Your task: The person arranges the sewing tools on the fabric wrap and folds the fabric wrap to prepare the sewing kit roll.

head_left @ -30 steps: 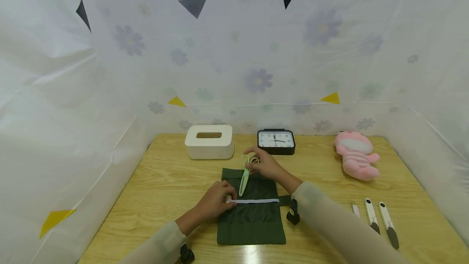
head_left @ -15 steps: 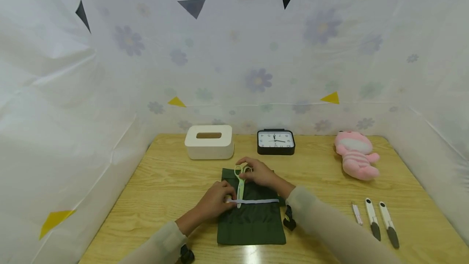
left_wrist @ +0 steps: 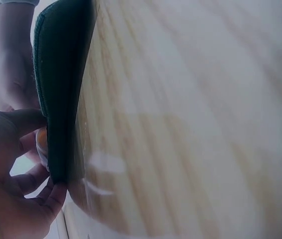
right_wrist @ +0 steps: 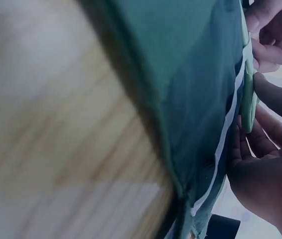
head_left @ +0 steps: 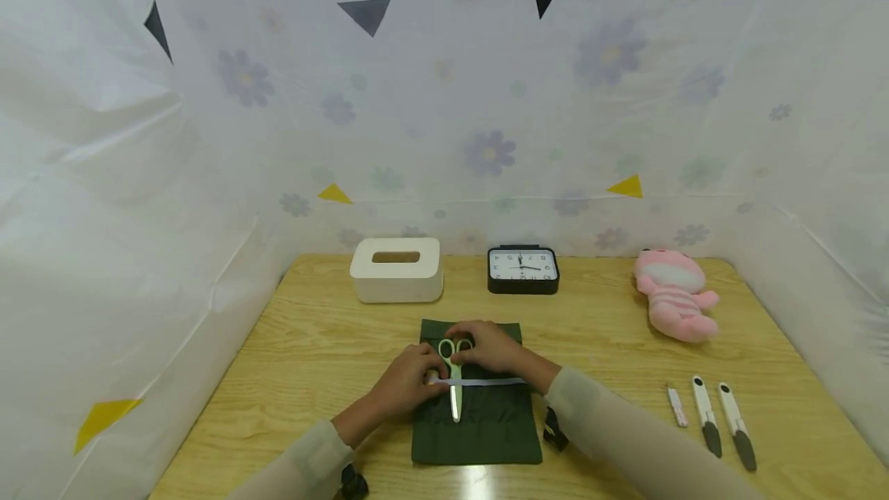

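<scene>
Scissors (head_left: 456, 404), pinched by the right hand (head_left: 488, 347), run under the green cloth's (head_left: 479, 442) white band (head_left: 493, 382); left hand (head_left: 404, 381) pinches the cloth; three tools (head_left: 706, 417) lie outside, near the surface's (head_left: 590, 330) right edge.

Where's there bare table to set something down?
The table is bare left of the green cloth and left hand, in front of the white box, and between the clock and pink plush. It's crowded on the cloth, where the right hand holds scissors, and at near right where three slim tools lie.

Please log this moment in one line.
Left hand: pinches edge of dark green rectangular fabric; right hand: holds pale green scissors; blades: under thin white strip
</scene>
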### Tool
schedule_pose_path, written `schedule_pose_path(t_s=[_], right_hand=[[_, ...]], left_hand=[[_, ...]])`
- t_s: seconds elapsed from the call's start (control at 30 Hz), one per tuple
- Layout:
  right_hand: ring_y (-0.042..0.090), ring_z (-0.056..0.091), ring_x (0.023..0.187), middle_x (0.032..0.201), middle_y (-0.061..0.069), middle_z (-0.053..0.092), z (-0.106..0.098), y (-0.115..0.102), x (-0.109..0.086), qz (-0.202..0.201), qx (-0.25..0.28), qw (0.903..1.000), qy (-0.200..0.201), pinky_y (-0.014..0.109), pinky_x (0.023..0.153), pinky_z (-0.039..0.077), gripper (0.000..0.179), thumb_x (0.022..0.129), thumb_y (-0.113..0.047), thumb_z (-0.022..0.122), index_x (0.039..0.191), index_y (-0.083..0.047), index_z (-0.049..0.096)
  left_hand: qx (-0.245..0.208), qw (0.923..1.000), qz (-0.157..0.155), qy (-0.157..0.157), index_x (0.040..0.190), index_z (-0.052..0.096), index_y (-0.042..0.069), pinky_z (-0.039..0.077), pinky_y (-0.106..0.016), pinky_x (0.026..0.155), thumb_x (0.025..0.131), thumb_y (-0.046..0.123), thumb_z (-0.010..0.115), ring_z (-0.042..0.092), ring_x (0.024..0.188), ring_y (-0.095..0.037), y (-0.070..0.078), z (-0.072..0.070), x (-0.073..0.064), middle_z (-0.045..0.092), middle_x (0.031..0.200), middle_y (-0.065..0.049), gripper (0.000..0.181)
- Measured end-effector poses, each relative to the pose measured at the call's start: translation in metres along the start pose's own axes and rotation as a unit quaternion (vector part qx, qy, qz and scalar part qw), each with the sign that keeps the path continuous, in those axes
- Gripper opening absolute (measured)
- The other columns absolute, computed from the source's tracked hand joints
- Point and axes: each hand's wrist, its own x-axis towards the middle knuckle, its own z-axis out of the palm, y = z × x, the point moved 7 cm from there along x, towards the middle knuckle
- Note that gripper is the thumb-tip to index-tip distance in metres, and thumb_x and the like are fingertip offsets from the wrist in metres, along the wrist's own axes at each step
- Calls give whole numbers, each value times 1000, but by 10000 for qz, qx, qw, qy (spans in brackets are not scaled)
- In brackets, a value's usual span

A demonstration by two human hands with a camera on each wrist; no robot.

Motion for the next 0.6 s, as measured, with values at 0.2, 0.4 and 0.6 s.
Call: schedule_pose_path(t_s=[0.2,0.4,0.6], right_hand=[[23,66,110,119,2,71,1,0,-3,-3,85,10000,18,45,91,54,34,93,-22,79,125,-12,70],[19,67,105,111,-2,70,6,0,-5,-119,70,9999,-83,39,88,55,33,92,-23,81,121,-11,71],[19,67,104,112,-1,71,7,-2,-7,-172,43,9997,-184,38,87,54,32,91,-23,81,120,-11,72]], left_hand=[[-110,9999,-64,53,90,73,23,46,-29,77,92,24,81,52,92,-12,-3,1,1,60,103,6,8],[-180,9997,-90,102,88,72,24,45,-28,75,91,24,82,51,90,-11,-3,1,0,57,101,7,11],[-201,9996,-124,134,86,70,23,47,-28,76,90,24,83,52,89,-10,-3,0,1,56,100,7,13]])
